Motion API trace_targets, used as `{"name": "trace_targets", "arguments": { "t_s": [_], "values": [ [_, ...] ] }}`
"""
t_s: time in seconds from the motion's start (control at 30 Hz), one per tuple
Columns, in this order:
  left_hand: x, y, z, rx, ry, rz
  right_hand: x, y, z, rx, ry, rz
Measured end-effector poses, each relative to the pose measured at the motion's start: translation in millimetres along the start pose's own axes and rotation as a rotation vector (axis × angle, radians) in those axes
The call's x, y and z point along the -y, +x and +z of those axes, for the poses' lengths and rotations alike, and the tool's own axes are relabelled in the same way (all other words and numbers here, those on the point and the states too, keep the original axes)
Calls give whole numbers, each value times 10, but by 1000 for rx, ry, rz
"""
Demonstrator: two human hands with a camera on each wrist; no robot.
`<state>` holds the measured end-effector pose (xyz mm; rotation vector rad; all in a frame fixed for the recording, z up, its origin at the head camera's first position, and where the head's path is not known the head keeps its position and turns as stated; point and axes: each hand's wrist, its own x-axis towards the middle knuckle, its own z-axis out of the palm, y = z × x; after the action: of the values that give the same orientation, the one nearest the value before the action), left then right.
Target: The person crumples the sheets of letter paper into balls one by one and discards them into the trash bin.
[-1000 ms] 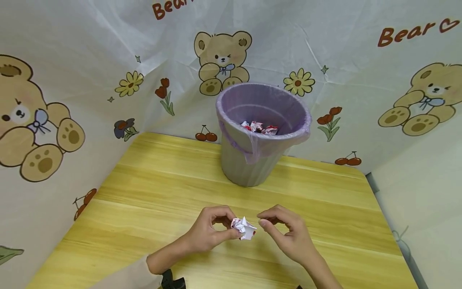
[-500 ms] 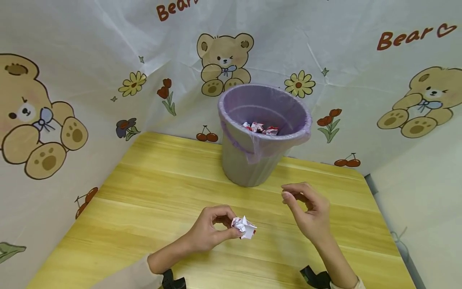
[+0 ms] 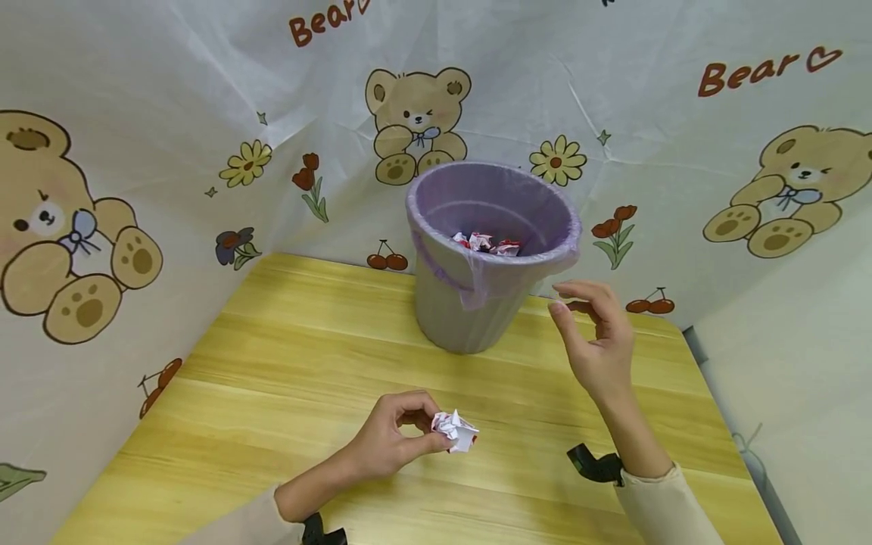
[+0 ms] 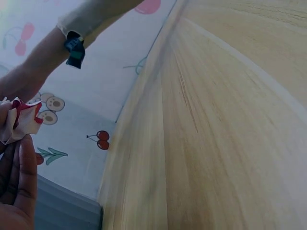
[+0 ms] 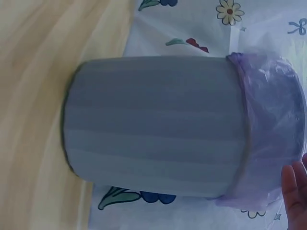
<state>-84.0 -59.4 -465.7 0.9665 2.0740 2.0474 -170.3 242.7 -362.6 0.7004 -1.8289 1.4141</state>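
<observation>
A crumpled piece of white paper with red patches (image 3: 458, 433) is pinched between the thumb and fingers of my left hand (image 3: 384, 439), over the near middle of the table. The left wrist view shows the same paper (image 4: 23, 120) at its left edge, above the fingers (image 4: 26, 175). My right hand (image 3: 599, 344) is raised to the right of the trash bin (image 3: 463, 318), its thumb and fingers bent with a gap between them and nothing held. In the right wrist view its fingers (image 5: 295, 189) appear by the bin's purple liner (image 5: 273, 120).
Several crumpled papers (image 3: 480, 242) lie inside the bin, which stands at the back of the wooden table (image 3: 293, 363). A bear-print cloth (image 3: 327, 98) hangs behind and along the sides. Dark straps (image 3: 596, 463) sit at both wrists.
My right hand has moved from beside the paper up and to the right, toward the bin, and its fingers have parted. My left hand keeps its grip on the paper, almost still.
</observation>
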Motion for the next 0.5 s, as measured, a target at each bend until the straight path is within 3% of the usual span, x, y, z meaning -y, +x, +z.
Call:
{"name": "trace_targets", "arguments": {
  "t_s": [0.13,0.5],
  "values": [
    [1,-22,-5,8,-3,-9,-38,198,-13,-40,-21,13],
    [25,-71,-43,3,-8,-46,-156,592,-151,5,-98,268]
  ]
}}
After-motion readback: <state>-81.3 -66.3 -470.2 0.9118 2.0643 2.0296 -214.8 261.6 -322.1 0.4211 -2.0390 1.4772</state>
